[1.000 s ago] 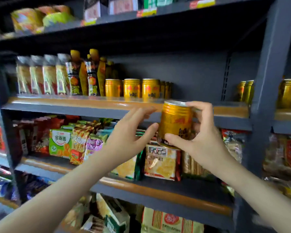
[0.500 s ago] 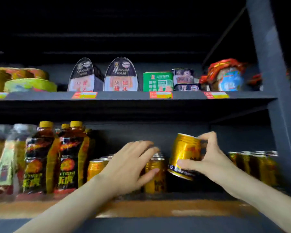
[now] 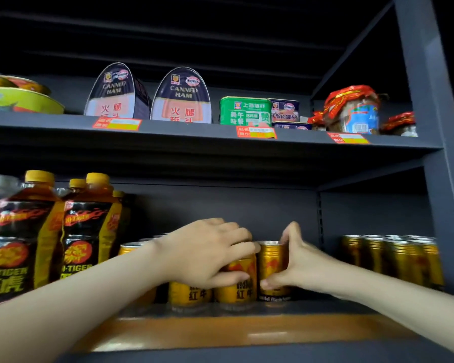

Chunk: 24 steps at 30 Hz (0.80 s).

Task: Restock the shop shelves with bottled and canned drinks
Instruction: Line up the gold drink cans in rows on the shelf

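Note:
A gold drink can [image 3: 271,268] stands upright on the shelf board [image 3: 247,331], at the right end of a front row of like gold cans [image 3: 236,286]. My right hand [image 3: 296,260] grips it from the right, thumb low and fingers over the rim. My left hand [image 3: 207,252] lies over the tops of the neighbouring cans, fingers curled around the one beside the held can. More gold cans [image 3: 393,258] stand at the shelf's right end.
Tall Hi-Tiger bottles [image 3: 87,231] with yellow caps fill the shelf's left. The shelf above carries canned ham tins [image 3: 181,98], green and blue meat tins [image 3: 244,111] and red-topped jars [image 3: 351,108]. A grey upright post [image 3: 435,153] bounds the right. A gap lies between the two can groups.
The can went from tilted in the air in my right hand to standing on the shelf beside the row. My left hand closed over the neighbouring cans. The view tilted upward.

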Motion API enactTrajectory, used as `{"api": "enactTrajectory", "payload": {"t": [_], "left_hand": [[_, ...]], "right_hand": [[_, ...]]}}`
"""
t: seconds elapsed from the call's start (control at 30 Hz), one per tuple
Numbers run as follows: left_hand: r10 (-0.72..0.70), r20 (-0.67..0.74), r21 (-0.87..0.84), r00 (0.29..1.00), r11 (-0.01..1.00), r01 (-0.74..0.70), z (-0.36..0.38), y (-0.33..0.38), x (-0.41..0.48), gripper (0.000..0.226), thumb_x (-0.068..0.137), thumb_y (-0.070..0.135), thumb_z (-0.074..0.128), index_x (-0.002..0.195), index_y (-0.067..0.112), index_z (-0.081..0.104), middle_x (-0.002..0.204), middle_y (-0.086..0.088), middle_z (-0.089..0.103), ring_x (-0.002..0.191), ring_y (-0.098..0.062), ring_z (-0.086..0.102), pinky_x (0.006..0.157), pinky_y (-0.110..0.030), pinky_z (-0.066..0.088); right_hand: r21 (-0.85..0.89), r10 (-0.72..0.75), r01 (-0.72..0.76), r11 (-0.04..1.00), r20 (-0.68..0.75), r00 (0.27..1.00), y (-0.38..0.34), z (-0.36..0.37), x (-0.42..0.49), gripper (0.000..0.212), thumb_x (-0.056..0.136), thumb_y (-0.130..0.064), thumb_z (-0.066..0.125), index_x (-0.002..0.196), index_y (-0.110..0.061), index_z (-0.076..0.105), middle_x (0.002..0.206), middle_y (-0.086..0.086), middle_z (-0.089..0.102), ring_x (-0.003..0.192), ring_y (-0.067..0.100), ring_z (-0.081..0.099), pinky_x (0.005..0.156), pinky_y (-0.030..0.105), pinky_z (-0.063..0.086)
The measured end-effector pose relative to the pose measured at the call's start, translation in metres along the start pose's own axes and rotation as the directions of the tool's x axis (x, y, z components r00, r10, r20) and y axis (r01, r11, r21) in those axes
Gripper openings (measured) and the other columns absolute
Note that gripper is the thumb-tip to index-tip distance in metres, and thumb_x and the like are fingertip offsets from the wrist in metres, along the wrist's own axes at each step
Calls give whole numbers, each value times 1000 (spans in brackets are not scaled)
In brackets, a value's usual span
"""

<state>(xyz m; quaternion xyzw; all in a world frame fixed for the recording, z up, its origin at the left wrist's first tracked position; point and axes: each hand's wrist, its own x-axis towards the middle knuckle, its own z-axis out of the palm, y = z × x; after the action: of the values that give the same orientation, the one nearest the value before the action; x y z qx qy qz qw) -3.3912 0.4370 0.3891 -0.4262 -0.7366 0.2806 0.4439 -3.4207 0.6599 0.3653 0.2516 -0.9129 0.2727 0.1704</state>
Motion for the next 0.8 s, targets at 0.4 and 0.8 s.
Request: {"api": "enactTrajectory", "payload": {"t": [0.4, 0.8], "left_hand": [[-252, 140, -337, 957, 897, 286, -9, -21, 14, 57, 90, 68, 29, 136, 36, 41, 133, 14, 47, 121, -4, 44, 103, -26, 36], [-230, 485, -419, 844, 786, 455, 9, -42, 30, 45, 94, 61, 36, 134, 43, 45, 136, 20, 47, 125, -2, 44, 106, -31, 37]], "right_hand": [[-18, -287, 300, 954, 244, 926, 28, -25, 29, 77, 78, -32, 79, 135, -57, 34, 135, -18, 37, 125, 5, 42, 106, 32, 43], [-191, -123, 148, 970, 139, 983, 73, -4, 118, 81, 73, -21, 82, 140, -39, 39, 127, -5, 36, 120, 17, 43, 98, 23, 42]]}}
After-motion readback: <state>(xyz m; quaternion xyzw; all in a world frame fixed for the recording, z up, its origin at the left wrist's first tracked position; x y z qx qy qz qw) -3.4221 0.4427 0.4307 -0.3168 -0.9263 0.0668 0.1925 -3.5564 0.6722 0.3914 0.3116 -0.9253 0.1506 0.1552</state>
